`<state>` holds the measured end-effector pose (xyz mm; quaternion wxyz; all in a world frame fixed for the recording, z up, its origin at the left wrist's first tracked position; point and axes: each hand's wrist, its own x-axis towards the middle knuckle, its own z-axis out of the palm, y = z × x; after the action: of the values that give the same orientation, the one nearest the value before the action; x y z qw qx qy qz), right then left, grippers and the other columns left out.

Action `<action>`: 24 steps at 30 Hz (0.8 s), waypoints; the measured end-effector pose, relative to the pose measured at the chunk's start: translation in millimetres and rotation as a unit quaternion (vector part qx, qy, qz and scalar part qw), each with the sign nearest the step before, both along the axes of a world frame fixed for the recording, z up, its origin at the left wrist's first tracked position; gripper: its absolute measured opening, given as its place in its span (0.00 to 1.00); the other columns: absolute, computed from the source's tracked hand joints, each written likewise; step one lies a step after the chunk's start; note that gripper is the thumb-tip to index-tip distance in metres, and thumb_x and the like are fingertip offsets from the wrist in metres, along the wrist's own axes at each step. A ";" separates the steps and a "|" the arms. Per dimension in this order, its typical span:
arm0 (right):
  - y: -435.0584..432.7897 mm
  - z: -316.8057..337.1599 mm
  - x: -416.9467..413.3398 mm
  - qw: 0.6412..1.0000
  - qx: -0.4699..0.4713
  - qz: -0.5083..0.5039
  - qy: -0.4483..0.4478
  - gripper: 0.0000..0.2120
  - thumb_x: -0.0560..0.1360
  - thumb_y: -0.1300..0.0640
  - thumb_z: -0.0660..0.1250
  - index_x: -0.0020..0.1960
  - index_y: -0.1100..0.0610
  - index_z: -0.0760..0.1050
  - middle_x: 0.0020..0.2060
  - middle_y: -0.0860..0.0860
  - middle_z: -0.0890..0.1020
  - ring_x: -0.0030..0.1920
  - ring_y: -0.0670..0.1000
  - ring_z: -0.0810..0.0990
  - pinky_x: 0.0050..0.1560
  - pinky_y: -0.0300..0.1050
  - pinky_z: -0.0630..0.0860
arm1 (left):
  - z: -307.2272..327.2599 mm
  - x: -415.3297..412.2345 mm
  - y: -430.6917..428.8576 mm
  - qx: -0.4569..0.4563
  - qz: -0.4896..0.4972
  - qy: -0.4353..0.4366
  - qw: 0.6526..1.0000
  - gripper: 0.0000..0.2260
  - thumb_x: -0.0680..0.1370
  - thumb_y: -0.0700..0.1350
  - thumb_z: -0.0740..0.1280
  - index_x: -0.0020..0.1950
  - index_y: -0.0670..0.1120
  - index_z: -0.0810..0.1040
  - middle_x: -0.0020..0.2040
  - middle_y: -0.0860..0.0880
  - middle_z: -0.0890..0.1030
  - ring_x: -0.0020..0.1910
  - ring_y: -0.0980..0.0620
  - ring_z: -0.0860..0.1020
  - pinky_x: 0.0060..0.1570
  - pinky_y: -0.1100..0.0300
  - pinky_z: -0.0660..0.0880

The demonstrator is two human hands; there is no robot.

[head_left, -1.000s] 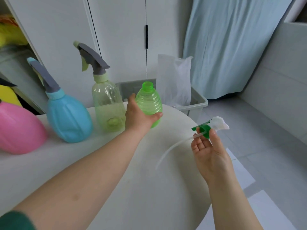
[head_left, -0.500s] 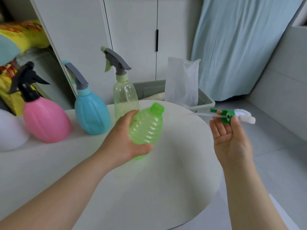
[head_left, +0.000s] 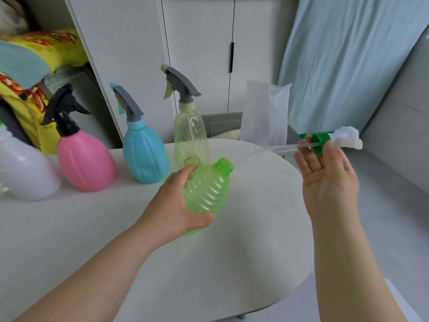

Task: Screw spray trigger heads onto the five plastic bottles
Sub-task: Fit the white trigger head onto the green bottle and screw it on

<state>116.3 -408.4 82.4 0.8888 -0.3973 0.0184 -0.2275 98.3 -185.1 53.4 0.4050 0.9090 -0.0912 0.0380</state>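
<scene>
My left hand [head_left: 176,205] grips a ribbed green bottle [head_left: 207,191] above the table, tilted so its open neck points up and right. My right hand [head_left: 325,177] holds a white and green spray trigger head [head_left: 336,140] at the fingertips, lying sideways, its clear dip tube [head_left: 283,148] reaching left toward the bottle. Neck and tube tip are apart. Behind stand a pale green bottle [head_left: 190,135], a blue bottle [head_left: 145,154] and a pink bottle [head_left: 84,161], each with a trigger head on. A white bottle [head_left: 23,173] sits at the far left, its top cut off.
The round white table [head_left: 209,263] ends at the right, with grey floor beyond. A grey bin [head_left: 222,124] holding a white plastic bag [head_left: 264,112] stands behind the table. White cabinet doors and a blue curtain [head_left: 348,61] fill the background; colourful fabric lies on a shelf at left.
My left hand lifted the green bottle from upright on the table and tilted it toward the right. My right hand turned the trigger head sideways, its tube now pointing left.
</scene>
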 end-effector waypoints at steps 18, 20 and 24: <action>33.9 -13.2 4.9 0.923 -0.323 0.206 -0.035 0.09 0.71 0.61 0.64 0.47 0.49 0.77 0.39 0.42 0.85 0.47 0.43 0.81 0.53 0.37 0.77 | -16.0 6.4 -25.9 -0.107 -0.048 0.006 0.993 0.40 0.60 0.47 0.77 0.65 0.60 0.59 0.59 0.58 0.68 0.52 0.72 0.67 0.44 0.86 0.60; 32.7 -11.2 3.7 0.918 -0.319 0.230 -0.043 0.09 0.68 0.58 0.64 0.46 0.49 0.77 0.40 0.42 0.85 0.47 0.43 0.81 0.50 0.36 0.77 | -17.2 7.6 -26.0 -0.112 -0.049 0.009 0.992 0.41 0.59 0.49 0.76 0.65 0.60 0.58 0.61 0.57 0.69 0.53 0.67 0.69 0.44 0.86 0.62; 35.3 -8.1 2.2 0.910 -0.338 0.237 -0.047 0.10 0.69 0.62 0.64 0.47 0.50 0.77 0.40 0.41 0.84 0.46 0.41 0.81 0.45 0.31 0.76 | -20.1 9.5 -25.0 -0.127 -0.051 0.007 0.991 0.42 0.59 0.46 0.77 0.67 0.56 0.59 0.62 0.55 0.70 0.52 0.70 0.69 0.43 0.86 0.62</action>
<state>118.5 -373.2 74.3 0.7293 -0.6551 -0.1964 -0.0209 107.8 -210.1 33.3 0.5193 0.8445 -0.1291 0.0222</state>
